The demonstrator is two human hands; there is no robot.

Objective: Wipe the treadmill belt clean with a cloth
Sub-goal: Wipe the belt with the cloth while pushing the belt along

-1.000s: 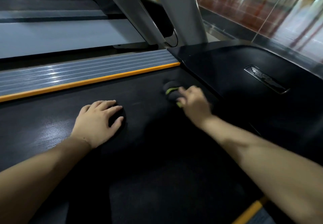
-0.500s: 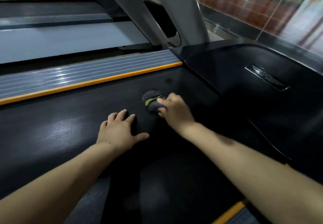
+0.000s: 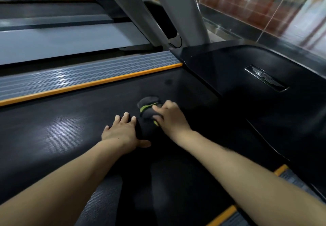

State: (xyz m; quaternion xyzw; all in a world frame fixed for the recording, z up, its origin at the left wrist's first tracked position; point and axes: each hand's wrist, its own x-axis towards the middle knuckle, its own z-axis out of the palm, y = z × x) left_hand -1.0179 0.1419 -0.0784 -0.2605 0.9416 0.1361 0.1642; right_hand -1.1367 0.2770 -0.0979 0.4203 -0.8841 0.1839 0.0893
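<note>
Head view, the only one: the right hand (image 3: 170,118) grips a small dark cloth (image 3: 149,107) with a lime-green edge, fingers curled over the wad and pressing it onto the treadmill belt (image 3: 53,134). The cloth sits just past centre, toward one o'clock, near the front end of the belt where the black motor cover (image 3: 238,84) begins. At about eleven o'clock of it runs the orange-edged side rail (image 3: 84,77); a second orange strip shows at five o'clock, by the frame's lower edge.

The left hand (image 3: 123,132) holds nothing — it lies flat on the belt, fingers spread, just beside the cloth at its seven o'clock, seemingly bracing the person's weight.

Judging from this, the wipe is under way at the belt's front. The risks: the wad is bunched small, so each stroke likely covers a narrow path and strips may be missed; the belt could slip under the leaning left palm; and near the cover's lip the cloth could snag — that seam is dark, so I cannot tell how tight it is.
</note>
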